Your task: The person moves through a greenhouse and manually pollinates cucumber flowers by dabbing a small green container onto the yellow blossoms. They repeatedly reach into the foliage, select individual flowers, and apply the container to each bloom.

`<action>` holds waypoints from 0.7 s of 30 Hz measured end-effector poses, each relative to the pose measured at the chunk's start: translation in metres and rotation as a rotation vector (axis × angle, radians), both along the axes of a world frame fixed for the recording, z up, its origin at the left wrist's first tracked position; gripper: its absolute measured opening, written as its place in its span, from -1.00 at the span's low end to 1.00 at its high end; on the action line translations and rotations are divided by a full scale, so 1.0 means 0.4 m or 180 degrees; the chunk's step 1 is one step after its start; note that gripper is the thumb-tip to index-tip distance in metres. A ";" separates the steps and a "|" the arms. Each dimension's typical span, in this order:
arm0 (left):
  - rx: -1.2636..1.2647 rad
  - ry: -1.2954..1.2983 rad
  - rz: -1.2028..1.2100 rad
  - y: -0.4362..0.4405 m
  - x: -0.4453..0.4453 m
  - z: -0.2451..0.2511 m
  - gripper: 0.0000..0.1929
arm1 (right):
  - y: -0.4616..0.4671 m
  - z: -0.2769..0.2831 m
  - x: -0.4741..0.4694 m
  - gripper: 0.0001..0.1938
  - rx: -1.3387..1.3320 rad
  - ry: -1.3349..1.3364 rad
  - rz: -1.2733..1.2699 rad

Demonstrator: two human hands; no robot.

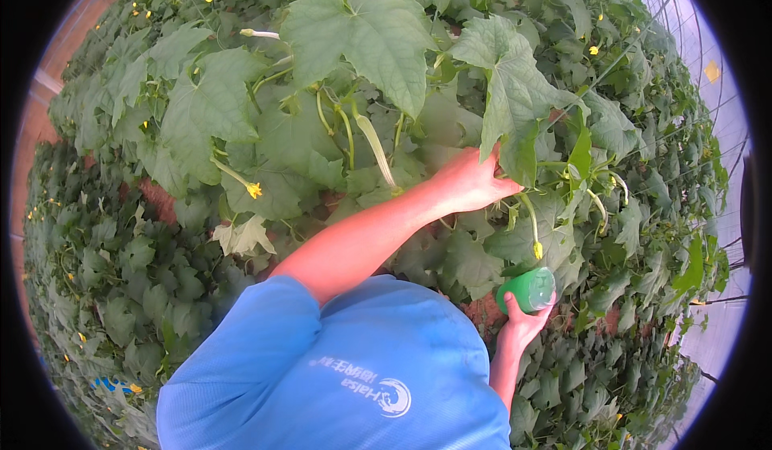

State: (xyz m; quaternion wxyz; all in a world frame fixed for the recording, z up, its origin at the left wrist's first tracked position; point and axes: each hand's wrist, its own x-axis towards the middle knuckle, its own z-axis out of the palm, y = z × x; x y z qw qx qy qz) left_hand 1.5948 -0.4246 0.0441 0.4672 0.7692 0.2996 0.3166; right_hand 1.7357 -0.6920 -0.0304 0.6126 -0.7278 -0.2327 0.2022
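Note:
My left hand reaches across in front of me among the leaves of a climbing gourd vine, fingertips partly behind a large leaf. Its fingers touch or lie beside a stem; their grip is hidden. Just below them hangs a thin young fruit with a closed yellow flower. Lower down, my right hand holds a green cylindrical container with a clear, shiny end, tilted. A longer ridged young gourd hangs left of my left hand. Curved small fruits hang to its right.
Dense foliage surrounds me, with strings running up through it. An open yellow flower hangs at the left, near a pale dry leaf. Reddish soil shows through gaps. Plastic sheeting with dark lines is at the right edge.

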 end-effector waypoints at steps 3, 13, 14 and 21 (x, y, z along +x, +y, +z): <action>-0.0498 -0.0179 -0.0058 -0.004 -0.005 -0.007 -0.49 | -0.012 0.038 -0.012 -0.15 0.0147 0.0268 -0.0122; 0.0050 -0.0451 0.1235 -0.088 -0.020 -0.106 -0.31 | -0.089 0.029 0.151 -0.26 0.0402 0.0303 0.0016; -0.0144 -0.0443 0.1344 -0.110 -0.029 -0.118 -0.34 | -0.103 0.028 0.185 -0.08 0.0330 0.0676 0.0077; -0.0377 -0.0857 0.1733 -0.304 0.088 -0.140 -0.71 | -0.199 0.030 0.444 -0.13 -0.0112 0.0446 0.0234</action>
